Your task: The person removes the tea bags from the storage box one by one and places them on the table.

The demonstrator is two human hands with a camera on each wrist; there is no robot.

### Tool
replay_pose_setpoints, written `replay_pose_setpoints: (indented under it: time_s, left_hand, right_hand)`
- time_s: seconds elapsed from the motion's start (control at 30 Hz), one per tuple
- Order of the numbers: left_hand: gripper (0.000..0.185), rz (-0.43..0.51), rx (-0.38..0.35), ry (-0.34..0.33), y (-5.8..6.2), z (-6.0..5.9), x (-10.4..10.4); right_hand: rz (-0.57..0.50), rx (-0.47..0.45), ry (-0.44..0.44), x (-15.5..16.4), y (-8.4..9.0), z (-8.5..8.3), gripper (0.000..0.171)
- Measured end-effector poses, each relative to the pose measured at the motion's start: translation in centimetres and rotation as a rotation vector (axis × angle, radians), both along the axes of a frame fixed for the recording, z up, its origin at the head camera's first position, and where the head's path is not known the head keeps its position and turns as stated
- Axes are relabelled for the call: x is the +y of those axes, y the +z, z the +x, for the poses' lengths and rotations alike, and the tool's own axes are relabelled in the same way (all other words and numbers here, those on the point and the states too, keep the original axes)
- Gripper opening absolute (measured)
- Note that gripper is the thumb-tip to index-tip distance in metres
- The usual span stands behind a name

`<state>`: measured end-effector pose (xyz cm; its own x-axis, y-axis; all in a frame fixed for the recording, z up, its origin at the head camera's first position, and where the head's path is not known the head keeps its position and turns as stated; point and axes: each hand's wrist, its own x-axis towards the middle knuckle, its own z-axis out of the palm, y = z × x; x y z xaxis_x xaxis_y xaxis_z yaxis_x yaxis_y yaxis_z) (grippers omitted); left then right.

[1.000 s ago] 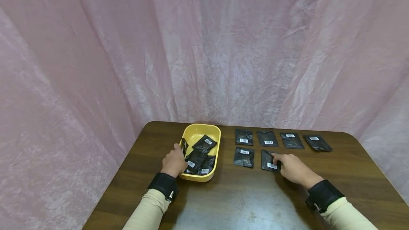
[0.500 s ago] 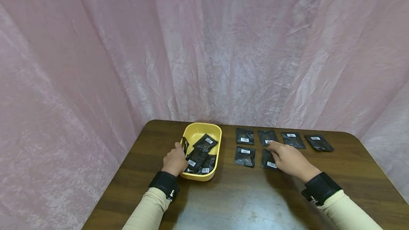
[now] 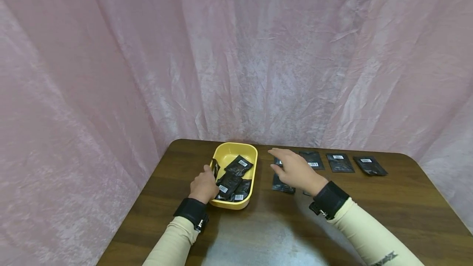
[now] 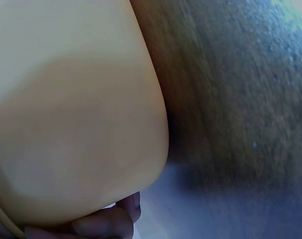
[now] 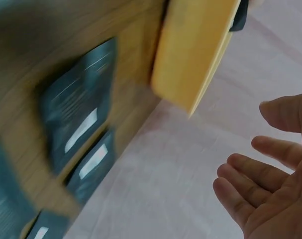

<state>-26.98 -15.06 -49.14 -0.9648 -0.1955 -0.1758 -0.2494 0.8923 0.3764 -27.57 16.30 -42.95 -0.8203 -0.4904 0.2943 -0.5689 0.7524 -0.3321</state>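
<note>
My left hand (image 3: 204, 184) grips the left rim of a yellow plastic tub (image 3: 230, 205); in the left wrist view its fingers (image 4: 103, 224) curl at the tub's wall (image 4: 86, 129). Inside the tub lie several black sachets (image 3: 238, 165) with white barcode labels, one upright against the rim by the hand. My right hand (image 3: 295, 171) is over the table, right of the tub, fingers extended and nothing in them. It partly covers a front-row sachet (image 3: 283, 184) and a back-row one; another front sachet (image 3: 306, 193) is mostly hidden beneath it.
In the back row, three sachets show to the right of the hand: one nearest (image 3: 312, 161), a middle one (image 3: 340, 163) and a far-right one (image 3: 370, 166). They lie flat on the brown wooden table (image 3: 399, 204). A pink curtain (image 3: 281, 60) hangs behind the table's back edge.
My right hand has let go of the right front-row sachet, lifted, and moved left toward the tub. My left hand stays on the tub's rim.
</note>
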Motion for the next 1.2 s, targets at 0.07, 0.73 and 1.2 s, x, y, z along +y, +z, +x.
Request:
replay_pose_setpoints:
  time_s: [0.07, 0.73, 1.2]
  left_hand:
    - [0.061, 0.002, -0.002, 0.001, 0.0, 0.0, 0.0]
    - [0.06, -0.004, 0.032, -0.009, 0.2, 0.6, 0.5]
    - [0.056, -0.015, 0.037, -0.025, 0.2, 0.8, 0.8]
  right_hand:
    - [-0.004, -0.02, 0.01, -1.4, 0.1, -0.4, 0.055]
    - [0.17, -0.256, 0.071, -13.3, -3.6, -2.8, 0.085]
    - [0.311, -0.189, 0.036, -14.3, -5.6, -1.7, 0.091]
